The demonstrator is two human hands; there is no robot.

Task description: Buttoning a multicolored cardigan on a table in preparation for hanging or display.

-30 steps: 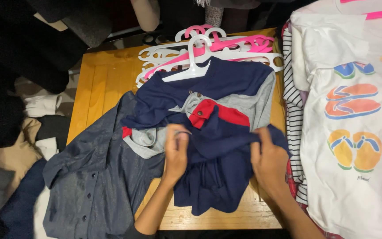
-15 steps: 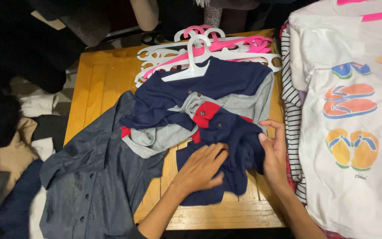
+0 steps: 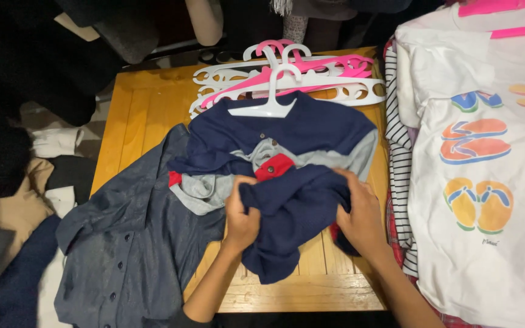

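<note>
Hard to see much of the navy polo shirt [image 3: 293, 200] as a whole, it's bunched into a soft lump near the middle of the wooden counter [image 3: 135, 109], toward the front edge. Its lower half is crumpled up, so the hem is lost in the folds. Gray panels, a red placket and small dark buttons peek out at the collar. A white plastic hanger [image 3: 271, 100] sticks out of the neck, its shoulders buried inside the fabric.

Left hand [image 3: 241, 212] is closed around a fistful of the navy knit, fingers curled in. Right hand [image 3: 360, 212] grips the other side of the bunch, with the fingertips buried in the cloth, so I can't tell exactly how they sit.

A slate denim-looking button shirt [image 3: 129, 243] hangs off the counter's left edge, its bottom cut off by the frame. More hangers [image 3: 299, 70], pink and white with cut-out holes, are stacked at the back edge. Off the right edge lies a white tee with flip-flop prints [image 3: 481, 164], covering most of a striped top [image 3: 399, 152].
</note>
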